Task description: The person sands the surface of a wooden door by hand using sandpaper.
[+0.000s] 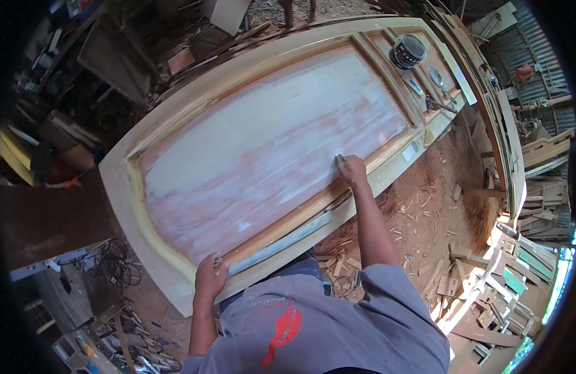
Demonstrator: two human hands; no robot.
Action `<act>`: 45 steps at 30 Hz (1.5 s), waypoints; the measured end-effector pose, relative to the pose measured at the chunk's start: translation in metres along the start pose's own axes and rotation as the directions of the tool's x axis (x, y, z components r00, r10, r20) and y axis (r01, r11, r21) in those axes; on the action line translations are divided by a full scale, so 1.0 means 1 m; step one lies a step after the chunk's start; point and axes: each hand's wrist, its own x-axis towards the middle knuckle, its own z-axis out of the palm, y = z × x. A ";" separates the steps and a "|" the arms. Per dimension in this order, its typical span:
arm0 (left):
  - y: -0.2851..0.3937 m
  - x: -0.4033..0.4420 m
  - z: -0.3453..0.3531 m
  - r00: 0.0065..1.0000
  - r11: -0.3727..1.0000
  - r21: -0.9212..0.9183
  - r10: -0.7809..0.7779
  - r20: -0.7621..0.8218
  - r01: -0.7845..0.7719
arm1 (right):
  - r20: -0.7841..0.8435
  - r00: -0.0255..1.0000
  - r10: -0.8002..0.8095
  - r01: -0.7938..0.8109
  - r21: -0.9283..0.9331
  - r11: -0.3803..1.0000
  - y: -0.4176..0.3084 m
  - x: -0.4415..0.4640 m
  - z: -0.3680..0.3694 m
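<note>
A large wooden door panel (281,143) lies flat in front of me, its inner face smeared with whitish filler over reddish wood. My right hand (351,169) is closed at the panel's near side, pressing a small dark piece against the surface; its kind cannot be made out. At the near left corner, my left hand (211,277) rests on the pale door frame (166,277), thumb apart from the fingers, with nothing visible in it. A strip of grey-white filler runs along the near rail between my hands.
On the door's far right end stand a dark tub (407,51), a round light-coloured lid or dish (435,76) and a dark hand tool (440,105). Long boards (487,118) lean at the right. Wood scraps (419,212) litter the dirt floor. A dark board (51,218) stands left.
</note>
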 end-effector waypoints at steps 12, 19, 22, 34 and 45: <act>-0.117 -0.054 -0.075 0.992 0.992 -0.021 0.127 0.002 -0.127 | 0.092 0.995 0.030 -0.028 -0.021 0.999 -0.243 -0.164 0.104; -0.151 -0.069 -0.094 0.993 0.990 -0.070 0.120 0.019 -0.119 | 0.148 0.986 -0.080 0.075 0.043 0.996 -0.350 -0.250 0.161; -0.153 -0.069 -0.096 0.991 0.989 -0.066 0.134 0.000 -0.133 | 0.141 0.975 -0.171 0.160 0.084 0.983 -0.394 -0.287 0.168; -0.107 -0.055 -0.095 0.996 0.995 -0.083 0.051 -0.078 -0.057 | 0.325 0.945 -0.017 -0.258 0.780 0.571 -0.272 -0.193 0.082; 0.013 0.009 -0.025 0.961 0.959 -0.128 -0.266 -0.082 0.254 | -0.099 0.924 0.369 -0.135 0.819 0.558 0.076 0.092 -0.081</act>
